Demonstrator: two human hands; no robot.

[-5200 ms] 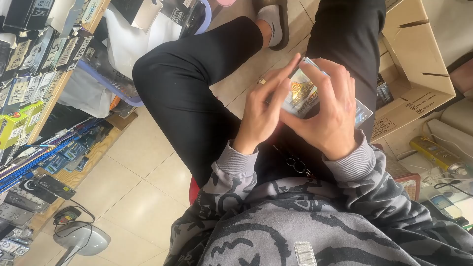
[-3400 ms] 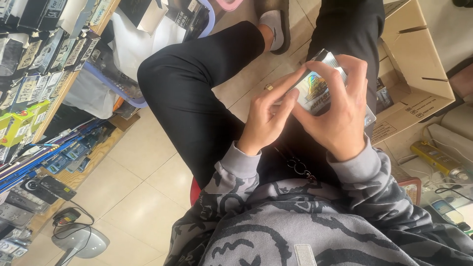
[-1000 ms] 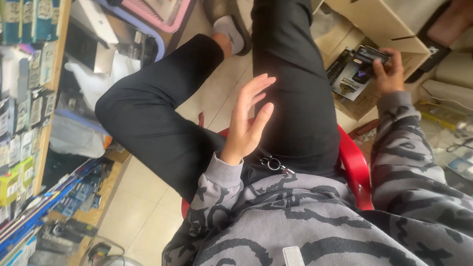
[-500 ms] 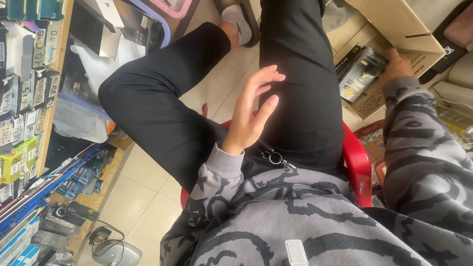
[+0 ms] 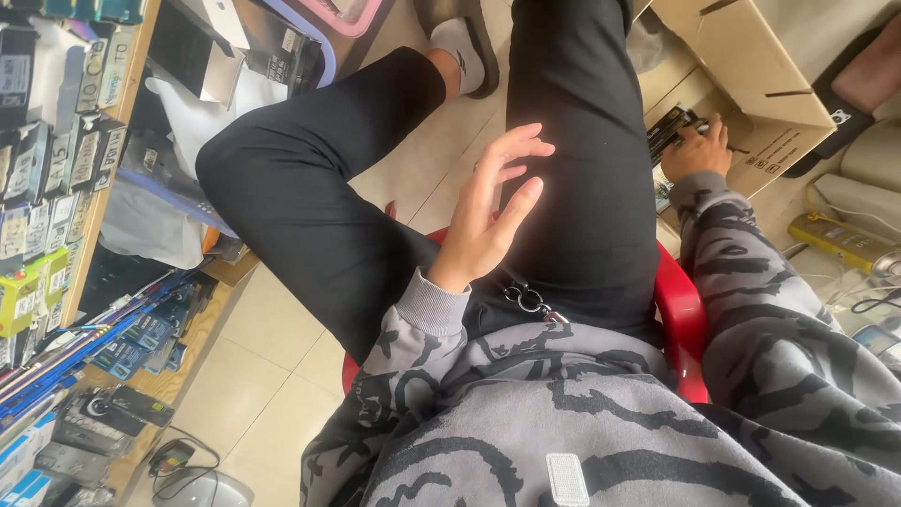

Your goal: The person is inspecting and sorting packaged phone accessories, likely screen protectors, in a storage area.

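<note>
Seated person on a red plastic chair (image 5: pixel 683 310), seen from above. The landmark for all positions is the open cardboard box (image 5: pixel 751 75) standing on the floor beside the chair, on the person's right.

Right hand (image 5: pixel 696 150): reaches over the near rim of the cardboard box and rests on a dark flat package (image 5: pixel 668 131) lying inside it. The fingers are curled down over the package; whether they actually grip it cannot be told, since the fingertips are partly hidden against the box wall. The package lies flat, its long axis running slantwise from the near rim of the box up toward the box's inner corner. Further pale printed packs (image 5: pixel 663 195) show just below the hand, at the box's near edge; their number cannot be told.

Left hand (image 5: pixel 493 211): well apart from the box, raised above the lap over the black trousers (image 5: pixel 582 188). It holds nothing; the fingers are extended and slightly spread, the palm turned toward the box.

Surroundings: on the far side of the person from the box, a wooden shelf unit (image 5: pixel 103 169) carries rows of small packaged goods. Beyond the box, away from the chair, a yellow-green can (image 5: pixel 840 242) lies on its side.
</note>
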